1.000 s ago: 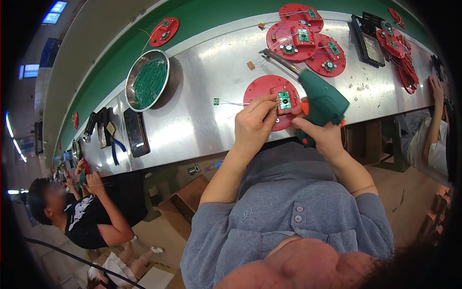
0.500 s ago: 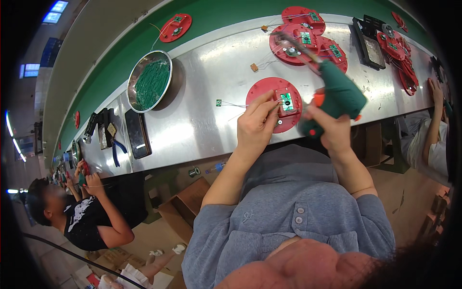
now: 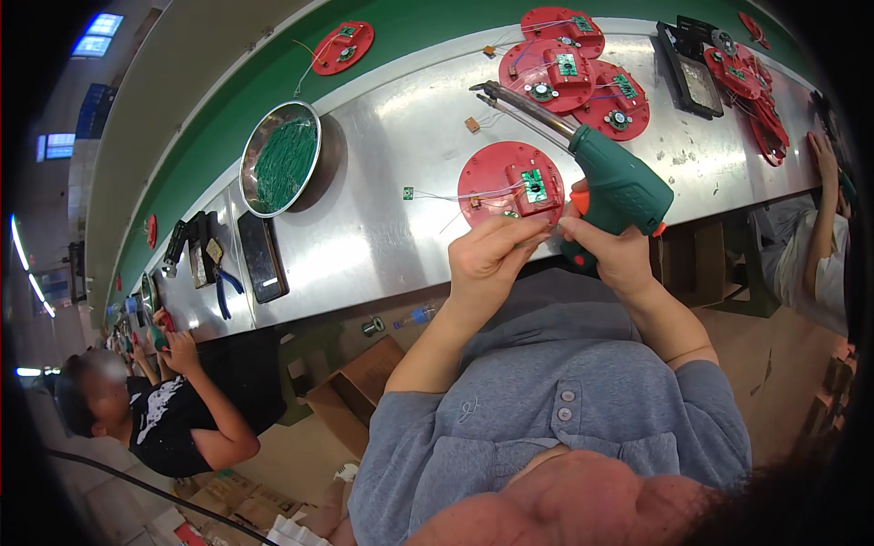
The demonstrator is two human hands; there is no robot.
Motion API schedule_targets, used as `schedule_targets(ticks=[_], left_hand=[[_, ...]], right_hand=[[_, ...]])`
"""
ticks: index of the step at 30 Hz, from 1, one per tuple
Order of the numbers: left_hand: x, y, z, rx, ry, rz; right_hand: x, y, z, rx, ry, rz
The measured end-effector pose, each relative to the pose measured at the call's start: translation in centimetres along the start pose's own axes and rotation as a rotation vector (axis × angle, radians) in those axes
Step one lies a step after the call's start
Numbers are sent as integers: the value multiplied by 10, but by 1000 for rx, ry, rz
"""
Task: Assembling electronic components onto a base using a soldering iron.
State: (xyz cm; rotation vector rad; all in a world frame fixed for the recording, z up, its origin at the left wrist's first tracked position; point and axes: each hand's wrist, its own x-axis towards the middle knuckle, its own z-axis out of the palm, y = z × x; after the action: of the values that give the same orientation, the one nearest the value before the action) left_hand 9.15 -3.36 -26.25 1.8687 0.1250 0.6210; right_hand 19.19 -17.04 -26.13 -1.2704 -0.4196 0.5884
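Left hand has been shifted from circuit board to near rim of red disc on desk, work apparently redirected there; its grip cannot be determined, while the soldering gun is clamped in the right hand.

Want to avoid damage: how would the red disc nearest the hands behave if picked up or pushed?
The red disc looks like moulded plastic, so probably stiff. Its thin wires would likely flop, letting the small green board swing. Lying flat, it would probably slide, not tip.
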Motion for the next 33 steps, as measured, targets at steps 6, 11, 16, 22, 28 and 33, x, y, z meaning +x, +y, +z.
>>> schedule_targets(ticks=[6,11,16,22,28,33], left_hand=[[13,-14,-3,272,144,64],[16,-25,-8,378,102,126],[17,-27,-9,348,89,112],[17,-27,-10,327,80,73],[18,-28,-11,303,69,72],[18,-29,-13,286,52,53]], right_hand=[[-13,-5,-29,-9,43,29],[-41,-9,-60,-191,11,23],[-51,-22,-69,-272,-12,134],[-50,-27,-73,-385,-50,195],[-48,-28,-75,-430,-61,172],[-46,-29,-75,-451,-62,161]])
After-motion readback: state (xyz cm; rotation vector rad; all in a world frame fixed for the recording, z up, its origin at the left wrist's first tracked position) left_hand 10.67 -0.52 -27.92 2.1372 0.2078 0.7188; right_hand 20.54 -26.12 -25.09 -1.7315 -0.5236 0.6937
